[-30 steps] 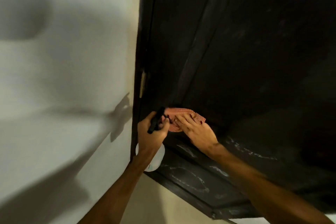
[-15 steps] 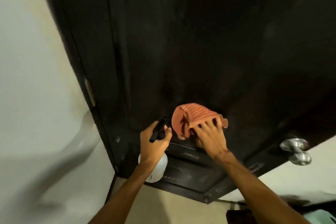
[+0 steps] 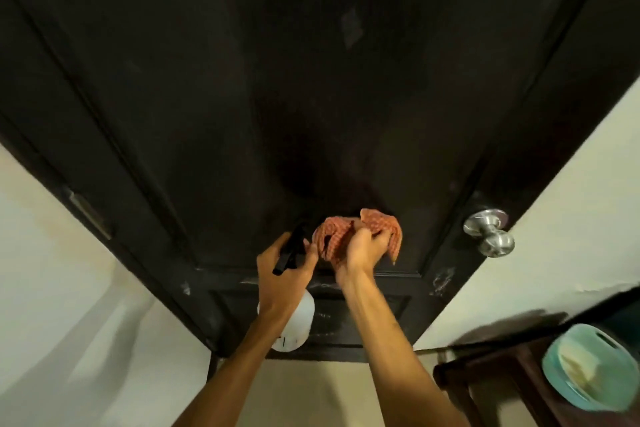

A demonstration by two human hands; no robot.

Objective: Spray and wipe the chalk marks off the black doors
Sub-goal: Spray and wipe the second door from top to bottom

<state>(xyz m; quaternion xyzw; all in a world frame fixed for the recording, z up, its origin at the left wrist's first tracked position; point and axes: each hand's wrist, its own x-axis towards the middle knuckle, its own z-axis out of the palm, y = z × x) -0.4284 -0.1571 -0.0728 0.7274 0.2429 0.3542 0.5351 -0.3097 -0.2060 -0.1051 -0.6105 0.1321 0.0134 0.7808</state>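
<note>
Wiping comes now: our right hand (image 3: 363, 248) squeezes the orange checked cloth (image 3: 346, 232) against the black door (image 3: 311, 97). Our left hand (image 3: 282, 274) grips the spray bottle (image 3: 294, 329). Chalk marks (image 3: 441, 281) wait nearer, so we think rubbing there comes next.

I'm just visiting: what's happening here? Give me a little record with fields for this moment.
Setting: black door, seen from close up
Left hand: grip closed on a white spray bottle with a black trigger
Right hand: bunching an orange checked cloth against the door
Chalk marks left: smudges on the lower rail and on the panel below it
Nearby: silver doorknob, teal container on a dark stool
</note>
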